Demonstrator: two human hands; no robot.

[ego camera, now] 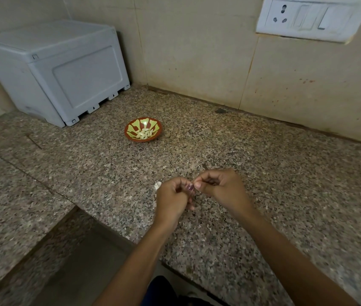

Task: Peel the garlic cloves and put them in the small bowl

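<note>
Both hands (194,191) pinching half-hidden garlic clove (190,187), peel indistinct

Home kitchen: speckled granite counter (263,173), tiled wall (197,51), wall socket (307,17).

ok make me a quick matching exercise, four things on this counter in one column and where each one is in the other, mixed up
Things
1. small bowl
2. grey box
3. garlic clove
4. switch plate

Places
A. on the wall, upper right
B. between the fingertips of the left hand and right hand
C. back left of the counter, against the wall
D. middle of the counter, with peeled cloves in it

Pairs: 1-D, 2-C, 3-B, 4-A
</note>
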